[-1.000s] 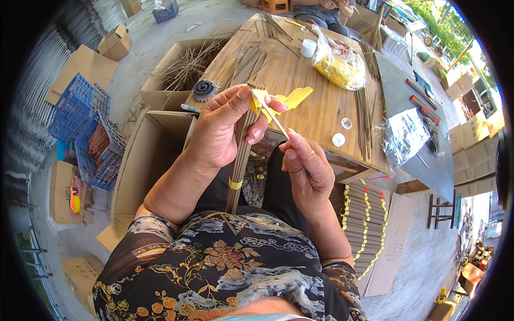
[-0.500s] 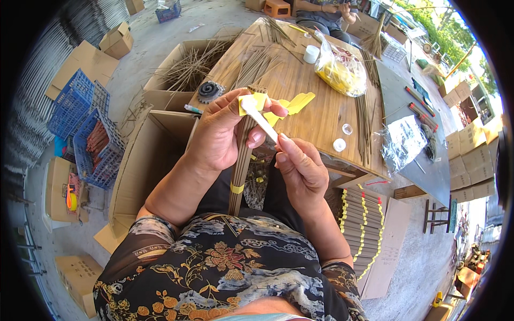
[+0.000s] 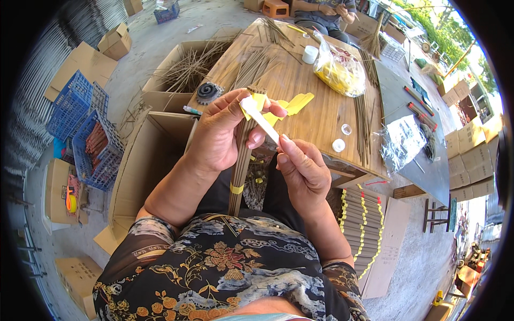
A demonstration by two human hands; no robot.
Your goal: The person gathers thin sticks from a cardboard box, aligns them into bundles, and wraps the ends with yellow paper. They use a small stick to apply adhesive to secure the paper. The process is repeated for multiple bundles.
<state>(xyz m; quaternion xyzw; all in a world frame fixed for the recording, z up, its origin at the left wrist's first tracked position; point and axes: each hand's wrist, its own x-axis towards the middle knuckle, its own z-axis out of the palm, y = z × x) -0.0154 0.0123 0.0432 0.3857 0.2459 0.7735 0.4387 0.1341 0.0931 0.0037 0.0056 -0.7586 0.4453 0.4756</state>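
My left hand (image 3: 217, 144) is closed round the upper part of an upright bundle of thin brown incense sticks (image 3: 240, 171). Lower down, a yellow band (image 3: 236, 189) circles the bundle. Near its top, a yellow paper strip (image 3: 259, 101) lies against the sticks under my left thumb and fingers, its loose end fanning out to the right. Between thumb and fingers, my right hand (image 3: 306, 172) pinches a flat pale wooden stick (image 3: 269, 130). White paste covers its far tip, which touches the yellow paper beside my left thumb.
On the wooden table (image 3: 305, 125) are loose sticks, a clear bag of yellow paper (image 3: 337, 75), a white jar (image 3: 310, 54) and a white cap (image 3: 338, 145). Open cardboard boxes (image 3: 152, 160) stand left. Banded bundles (image 3: 361, 230) lie at right. Another person (image 3: 326, 13) sits beyond the table.
The pasted tip of the flat stick has slid slightly up and left along the yellow paper, and the near edge of the paper is tilted differently. Both hands keep their grip.
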